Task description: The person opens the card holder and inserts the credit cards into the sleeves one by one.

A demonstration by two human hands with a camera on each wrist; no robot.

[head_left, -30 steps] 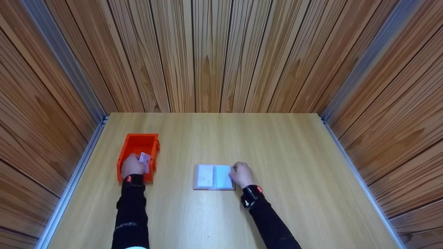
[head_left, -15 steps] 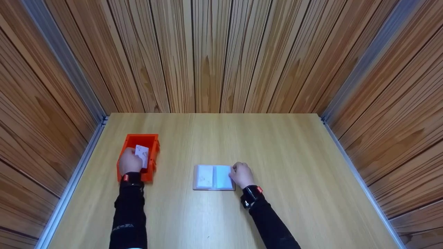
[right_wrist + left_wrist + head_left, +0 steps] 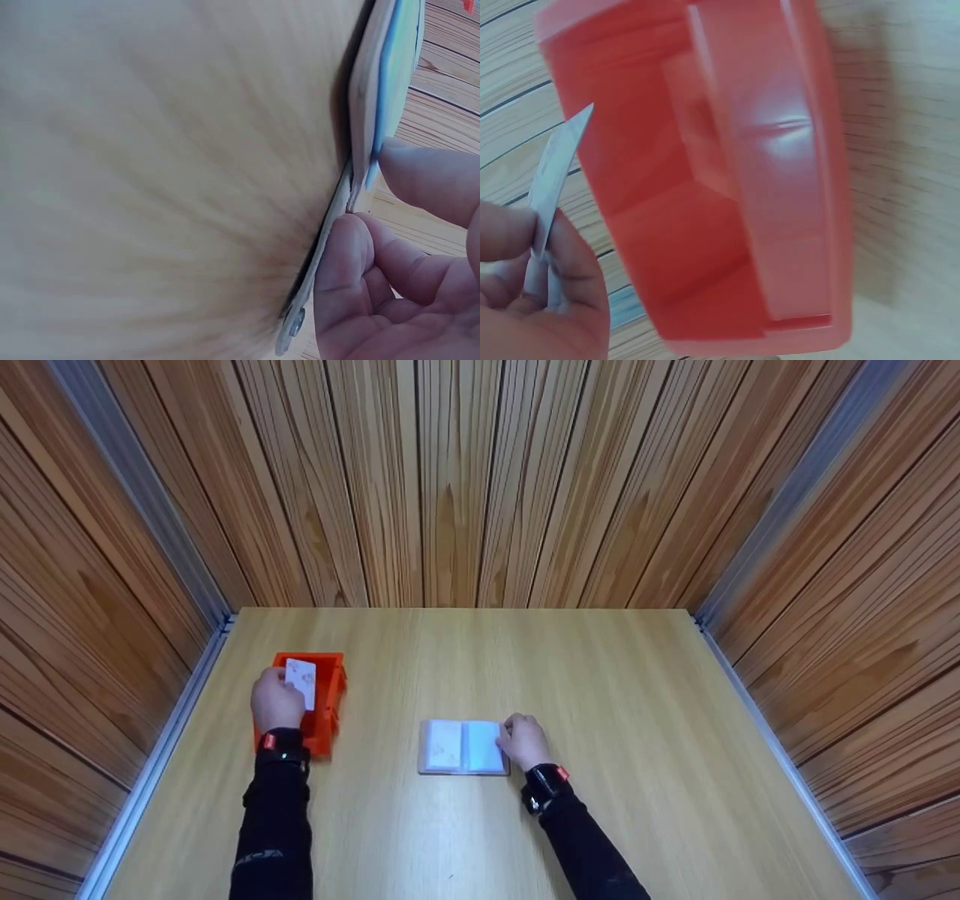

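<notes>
My left hand [image 3: 276,699] pinches a small pale card [image 3: 301,682] with a faint print, over the left side of an orange plastic bin [image 3: 324,727]. In the left wrist view the card [image 3: 553,172] stands nearly edge-on between thumb and fingers, beside the bin's open top. An open card holder [image 3: 444,744] with clear sleeves lies on the table: a patterned card shows on its left side, a light blue page on its right. My right hand [image 3: 525,741] grips the holder's right edge. In the right wrist view the thumb touches the blue page edge [image 3: 386,112], near a strap with a metal snap [image 3: 298,322].
The pale wooden table [image 3: 600,682] is enclosed by wood-plank walls [image 3: 450,487] at the back and both sides. Metal rails [image 3: 157,761] run along its side edges. The bin stands at the left, apart from the card holder.
My left hand has lifted the card up from inside the bin and moved slightly left and away from me; more of the card shows. The right hand and card holder have stayed in place.
</notes>
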